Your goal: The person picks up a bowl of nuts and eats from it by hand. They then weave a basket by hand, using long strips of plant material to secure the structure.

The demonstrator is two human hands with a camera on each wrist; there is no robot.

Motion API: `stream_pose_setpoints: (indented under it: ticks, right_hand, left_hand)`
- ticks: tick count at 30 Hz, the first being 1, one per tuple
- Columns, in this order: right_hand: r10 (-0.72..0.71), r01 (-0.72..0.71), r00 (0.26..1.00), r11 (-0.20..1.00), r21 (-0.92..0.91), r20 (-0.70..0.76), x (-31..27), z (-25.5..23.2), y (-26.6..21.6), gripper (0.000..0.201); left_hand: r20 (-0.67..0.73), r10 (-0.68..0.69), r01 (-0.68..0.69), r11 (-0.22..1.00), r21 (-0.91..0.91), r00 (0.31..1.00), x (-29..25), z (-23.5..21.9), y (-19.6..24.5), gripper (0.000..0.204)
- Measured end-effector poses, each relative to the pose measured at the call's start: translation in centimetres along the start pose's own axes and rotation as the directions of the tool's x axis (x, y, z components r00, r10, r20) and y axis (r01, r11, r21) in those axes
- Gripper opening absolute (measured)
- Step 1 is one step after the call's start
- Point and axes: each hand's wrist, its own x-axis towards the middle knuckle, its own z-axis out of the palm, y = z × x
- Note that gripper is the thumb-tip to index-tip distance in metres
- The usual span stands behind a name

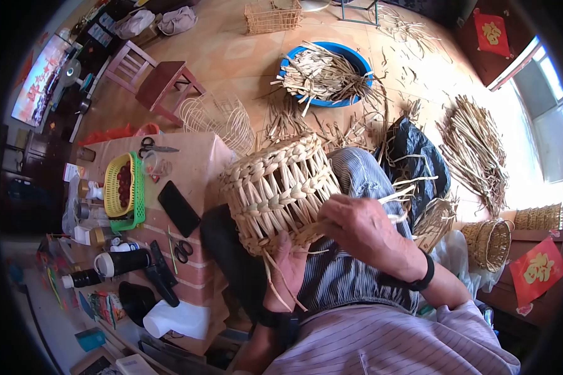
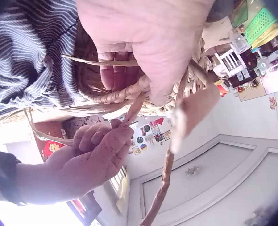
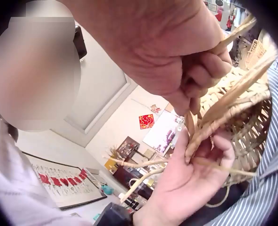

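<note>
A woven straw basket (image 1: 281, 190) lies tilted across the lap, its braided bands facing away and its open mouth towards the body. My left hand (image 1: 288, 269) grips the rim (image 2: 115, 96), thumb on one side and fingers reaching inside. My right hand (image 1: 369, 234) is close by at the same rim. Between its thumb and curled fingers it pinches a flat straw strand (image 2: 135, 109), which comes off the edge. Loose strand ends (image 3: 143, 162) stick out past the left hand (image 3: 190, 181). More straw trails from the right fist (image 3: 207, 70).
On the left, a table (image 1: 197, 156) carries a black phone (image 1: 179, 208), scissors (image 1: 182, 251) and a yellow basket (image 1: 114, 187) of red fruit. A blue tub (image 1: 350, 53) of straw strips stands ahead. At right are a straw bundle (image 1: 475, 150), black plastic bag (image 1: 419, 162) and finished-looking basket (image 1: 488, 244).
</note>
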Motion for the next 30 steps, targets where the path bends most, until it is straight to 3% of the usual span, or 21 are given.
stream_pose_setpoints:
  ticks: [6, 9, 12, 15, 18, 21, 22, 23, 25, 27, 28, 29, 30]
  right_hand:
    - [-0.074, 0.077, 0.997, 0.977, -0.201, 0.018, 2.3, 0.7, -0.4, 0.019]
    - [-0.183, 0.176, 0.983, 0.955, -0.237, -0.005, 2.8, 1.7, -0.7, 0.017]
    - [-0.22, 0.22, 0.975, 0.946, -0.239, 0.025, 3.0, 2.2, -0.6, 0.018]
    - [-0.265, 0.275, 0.961, 0.939, -0.205, 0.074, 2.7, 2.4, -0.6, 0.021]
    - [-0.266, 0.287, 0.954, 0.944, -0.161, 0.139, 2.3, 2.2, -0.6, 0.027]
    - [-0.286, 0.314, 0.941, 0.938, -0.146, 0.183, 2.2, 1.6, -0.6, 0.029]
    - [-0.283, 0.31, 0.944, 0.935, -0.171, 0.168, 2.3, 1.7, -0.7, 0.027]
    - [-0.286, 0.312, 0.947, 0.93, -0.194, 0.148, 2.5, 1.7, -0.9, 0.024]
    - [-0.233, 0.28, 0.955, 0.914, -0.294, 0.185, 3.2, 1.1, -1.9, 0.02]
    - [-0.224, 0.263, 0.962, 0.916, -0.304, 0.159, 3.5, 1.3, -2.1, 0.017]
    - [-0.222, 0.248, 0.968, 0.924, -0.293, 0.118, 3.5, 1.6, -1.9, 0.015]
    - [-0.213, 0.228, 0.973, 0.927, -0.297, 0.083, 3.6, 1.6, -2.2, 0.017]
    - [-0.167, 0.183, 0.983, 0.942, -0.282, 0.079, 3.7, 1.9, -1.9, 0.019]
  left_hand:
    - [0.048, 0.015, -0.015, 1.0, -0.012, 0.999, -0.1, 1.5, 0.5, 0.07]
    - [0.099, 0.049, -0.048, 0.999, -0.005, 0.994, -0.2, 2.2, 0.8, 0.074]
    - [0.104, 0.009, 0.014, 0.976, -0.217, 0.994, -0.4, 0.3, 0.1, 0.077]
    - [0.306, 0.042, 0.034, 0.971, -0.237, 0.951, -0.6, -0.9, 0.4, 0.076]
    - [0.154, -0.043, 0.035, 0.998, 0.058, 0.987, -0.2, -2.1, 0.8, 0.072]
    - [0.078, -0.104, 0.121, 0.962, -0.245, 0.991, 1.4, -1.6, 0.4, 0.062]
    - [0.143, 0.003, -0.06, 0.916, 0.397, 0.99, 1.9, -2.4, 0.0, 0.052]
    - [0.206, 0.11, -0.233, 0.461, 0.856, 0.972, 2.4, -3.3, -0.5, 0.044]
    - [0.226, 0.108, -0.248, 0.287, 0.925, 0.968, 2.4, -3.4, -0.3, 0.041]
    - [0.135, -0.083, -0.109, 0.262, 0.959, 0.987, 2.8, -3.4, 0.4, 0.05]
    - [0.403, -0.01, -0.387, -0.306, 0.87, 0.915, 3.2, -5.5, -0.2, 0.051]
    - [0.621, -0.11, -0.463, -0.768, 0.443, 0.776, 3.4, -8.0, -1.2, 0.052]
    - [0.646, -0.174, -0.366, -0.914, 0.174, 0.743, 3.6, -8.6, -1.8, 0.053]
